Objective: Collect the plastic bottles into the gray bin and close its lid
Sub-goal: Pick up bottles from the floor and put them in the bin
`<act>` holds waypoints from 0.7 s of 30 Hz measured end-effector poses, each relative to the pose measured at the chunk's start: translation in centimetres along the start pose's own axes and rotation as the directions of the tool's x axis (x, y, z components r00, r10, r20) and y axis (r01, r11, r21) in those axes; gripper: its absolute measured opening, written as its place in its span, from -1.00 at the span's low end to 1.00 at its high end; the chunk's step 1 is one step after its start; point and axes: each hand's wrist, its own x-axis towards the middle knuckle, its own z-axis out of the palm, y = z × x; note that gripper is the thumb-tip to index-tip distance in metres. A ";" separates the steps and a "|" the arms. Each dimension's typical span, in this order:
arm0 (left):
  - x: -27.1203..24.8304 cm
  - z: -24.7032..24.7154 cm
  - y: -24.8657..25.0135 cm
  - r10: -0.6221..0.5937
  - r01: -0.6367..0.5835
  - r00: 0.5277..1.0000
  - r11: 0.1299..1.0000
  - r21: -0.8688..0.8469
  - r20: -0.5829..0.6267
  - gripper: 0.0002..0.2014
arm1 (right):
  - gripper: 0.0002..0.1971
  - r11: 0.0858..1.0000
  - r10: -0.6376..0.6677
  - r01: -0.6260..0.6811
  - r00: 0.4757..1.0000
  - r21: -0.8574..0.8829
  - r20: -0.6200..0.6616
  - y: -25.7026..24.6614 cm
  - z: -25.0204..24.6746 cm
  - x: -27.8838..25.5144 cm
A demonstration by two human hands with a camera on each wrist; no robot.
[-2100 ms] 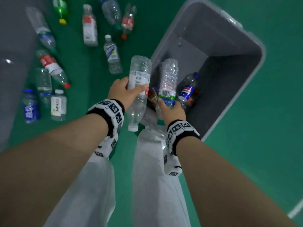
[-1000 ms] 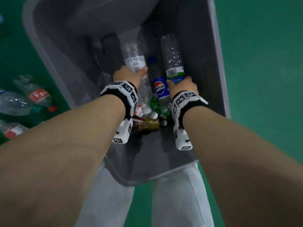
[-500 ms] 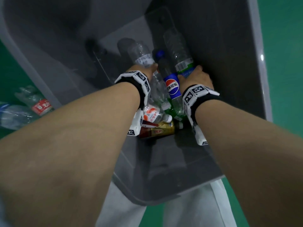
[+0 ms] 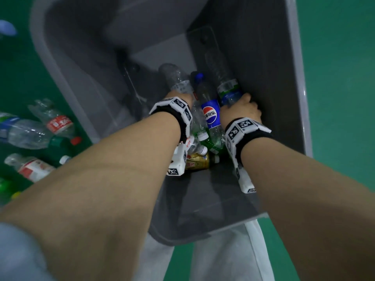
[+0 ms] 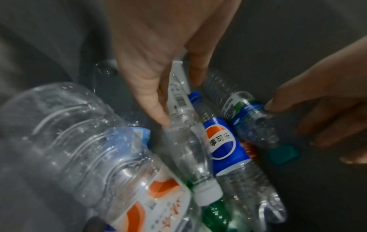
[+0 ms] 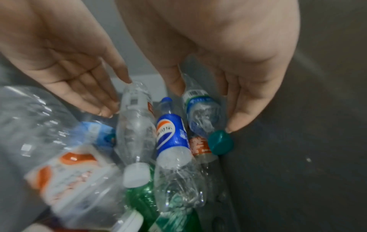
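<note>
Both my hands are deep inside the gray bin point(image 4: 298, 78). My left hand point(image 4: 178, 97) lies with straight fingers point(image 5: 157, 109) along a clear bottle with a white cap point(image 5: 184, 141), its thumb on the other side. That bottle point(image 4: 176, 80) leans on the pile, base up. My right hand point(image 4: 243, 108) straddles a bottle with a green-blue label and teal cap point(image 6: 202, 113). Its thumb touches the label, and a gap shows between the bottle and the fingers point(image 6: 238, 117). A Pepsi bottle point(image 4: 210, 114) lies between the two.
More bottles fill the bin's near end: a large one with an orange label point(image 5: 89, 149), a green one point(image 6: 143, 200) and a gold one point(image 4: 196, 162). Several loose bottles point(image 4: 58, 122) lie on the green floor left of the bin. My white trouser legs point(image 4: 223, 260) stand against its near wall.
Both hands carried their bottles from above the rim down onto the pile. Their grips have since loosened, and the fingers now lie straighter beside the bottles.
</note>
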 end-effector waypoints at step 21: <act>-16.8 -13.6 -12.0 -0.136 -0.107 0.964 0.588 -0.802 -0.229 -0.82 | -0.66 0.820 -0.560 0.569 0.778 0.058 0.286 -9.0 -2.6 -22.1</act>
